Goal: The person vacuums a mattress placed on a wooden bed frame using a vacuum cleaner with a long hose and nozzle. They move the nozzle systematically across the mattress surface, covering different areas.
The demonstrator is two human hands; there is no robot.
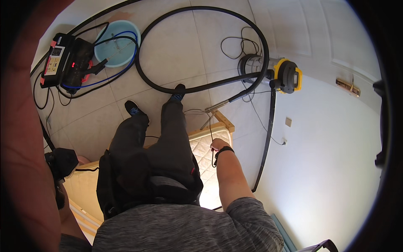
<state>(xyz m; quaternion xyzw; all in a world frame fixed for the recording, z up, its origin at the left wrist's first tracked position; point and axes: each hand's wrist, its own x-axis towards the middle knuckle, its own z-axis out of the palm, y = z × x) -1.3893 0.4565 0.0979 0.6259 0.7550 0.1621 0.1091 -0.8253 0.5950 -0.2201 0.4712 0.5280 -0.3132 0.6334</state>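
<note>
My left hand [29, 138] is raised very near the lens and fills the left edge. Its palm shows large and blurred, while the fingers run out of the picture. A black boxy device [63, 163] sits beside my left wrist. Lower down, my right hand [218, 144] is closed around a thin black cable [210, 126], above a quilted cream mattress [203, 150]. The cable runs up from the fingers and also hangs in a short loop below them. A black band [225, 150] circles my right wrist.
A black machine [69, 63] with a red-lit display stands at upper left, beside a light blue basin [117, 61] containing hoses and a metal wand. A thick black hose [147, 80] loops over the tiled floor to a yellow-and-steel vacuum cleaner [287, 75]. A wooden bed corner [223, 121] juts out near my right hand.
</note>
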